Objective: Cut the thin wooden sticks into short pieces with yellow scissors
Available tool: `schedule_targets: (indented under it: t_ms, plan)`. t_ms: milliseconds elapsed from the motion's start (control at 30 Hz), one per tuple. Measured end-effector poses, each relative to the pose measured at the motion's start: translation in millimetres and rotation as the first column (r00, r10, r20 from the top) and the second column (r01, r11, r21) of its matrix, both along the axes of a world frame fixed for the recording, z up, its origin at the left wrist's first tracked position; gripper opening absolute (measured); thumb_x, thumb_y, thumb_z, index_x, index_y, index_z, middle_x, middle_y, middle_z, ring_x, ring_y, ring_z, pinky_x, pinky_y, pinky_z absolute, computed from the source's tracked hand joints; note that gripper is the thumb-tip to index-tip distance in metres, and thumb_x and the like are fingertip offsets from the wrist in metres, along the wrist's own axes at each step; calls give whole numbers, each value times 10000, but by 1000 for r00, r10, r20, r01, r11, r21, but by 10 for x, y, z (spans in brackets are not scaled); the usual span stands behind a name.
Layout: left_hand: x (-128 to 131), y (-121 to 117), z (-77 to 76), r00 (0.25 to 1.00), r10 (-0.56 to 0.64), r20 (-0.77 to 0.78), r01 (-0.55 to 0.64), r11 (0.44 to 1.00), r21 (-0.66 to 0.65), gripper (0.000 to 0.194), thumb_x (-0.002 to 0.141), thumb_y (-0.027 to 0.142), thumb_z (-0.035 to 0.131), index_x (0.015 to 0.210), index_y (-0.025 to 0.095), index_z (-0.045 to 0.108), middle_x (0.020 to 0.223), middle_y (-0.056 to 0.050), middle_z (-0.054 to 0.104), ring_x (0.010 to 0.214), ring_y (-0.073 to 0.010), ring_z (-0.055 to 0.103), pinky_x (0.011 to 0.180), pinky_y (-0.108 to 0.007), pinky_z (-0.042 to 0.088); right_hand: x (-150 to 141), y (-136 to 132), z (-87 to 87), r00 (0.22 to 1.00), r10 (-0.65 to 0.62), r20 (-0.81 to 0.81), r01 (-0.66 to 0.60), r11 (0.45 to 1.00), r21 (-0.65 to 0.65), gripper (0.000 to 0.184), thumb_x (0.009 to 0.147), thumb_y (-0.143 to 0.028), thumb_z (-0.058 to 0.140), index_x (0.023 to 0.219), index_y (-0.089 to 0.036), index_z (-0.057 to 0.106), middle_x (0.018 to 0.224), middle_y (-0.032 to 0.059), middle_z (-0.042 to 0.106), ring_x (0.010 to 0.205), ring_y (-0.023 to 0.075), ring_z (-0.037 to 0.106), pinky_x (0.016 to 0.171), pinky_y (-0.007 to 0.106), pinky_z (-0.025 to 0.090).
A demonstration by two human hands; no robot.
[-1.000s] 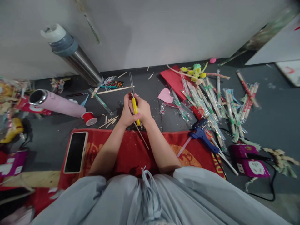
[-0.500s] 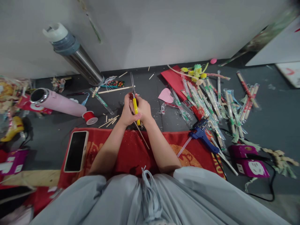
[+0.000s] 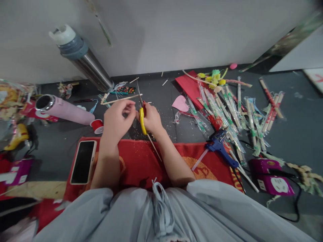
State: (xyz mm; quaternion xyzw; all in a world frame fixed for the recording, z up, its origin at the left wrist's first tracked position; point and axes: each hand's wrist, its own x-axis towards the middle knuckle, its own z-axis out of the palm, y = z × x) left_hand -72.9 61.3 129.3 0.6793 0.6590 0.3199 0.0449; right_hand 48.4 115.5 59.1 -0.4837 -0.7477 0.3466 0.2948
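Head camera view, looking down: a dark grey worktop stands against a pale wall. Along its near edge lies a red cloth with orange patterns. To the right, plastic-wrapped wooden sticks are scattered in a loose heap. A tall steel flask is at the far left, with a pink bottle nearer.

At centre, the right hand has its fingers closed around yellow-handled scissors, whose blades point away from the wearer. The left hand is raised just left of them, palm turned inward, fingers curled toward the thumb; whether they pinch anything, I cannot tell.

On the cloth's left part is a phone, screen dark; on its right edge, a blue glue gun. A thin bare stick slants from below the right hand onto the cloth. Smaller still are a pink heart right of the hands and a red spool beside the pink bottle.
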Motion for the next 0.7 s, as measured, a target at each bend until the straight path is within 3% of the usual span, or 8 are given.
schedule_targets:
  t_ms: [100, 233, 400, 700]
  plan:
    - [-72, -28, 101, 990, 87, -108, -69, 984, 162, 112, 853, 209, 522, 868, 233, 631, 843, -15, 672, 750, -160, 622, 775, -337, 532, -14, -11, -14, 1000, 6, 18, -7, 999, 52, 456, 876, -626, 449, 934, -180, 525, 895, 86, 628, 871, 234, 561, 818, 363, 437]
    - [-187, 31, 42, 973, 52, -226, 0, 975, 222, 76, 817, 223, 602, 865, 268, 641, 933, -29, 689, 938, -226, 633, 899, -413, 499, -5, 2, -61, 999, 51, -6, -49, 990, 135, 484, 849, -618, 500, 1038, -173, 527, 936, 82, 626, 900, 237, 555, 865, 376, 433]
    - [-258, 109, -113, 995, 46, -94, -32, 989, 144, 98, 841, 239, 575, 893, 240, 658, 867, -23, 699, 861, -193, 652, 815, -339, 516, 18, 25, -83, 994, 88, -58, -78, 985, 155, 520, 818, -579, 566, 1140, -173, 521, 1018, 98, 611, 943, 236, 557, 899, 396, 443]
    - [-302, 144, -252, 995, 97, 19, -99, 979, 179, 137, 796, 194, 555, 748, 219, 681, 754, -7, 722, 755, -161, 675, 712, -288, 540, 57, 35, -85, 972, 188, -141, -161, 969, 185, 753, 709, -676, 651, 1193, -120, 497, 1056, 123, 586, 984, 236, 548, 932, 413, 455]
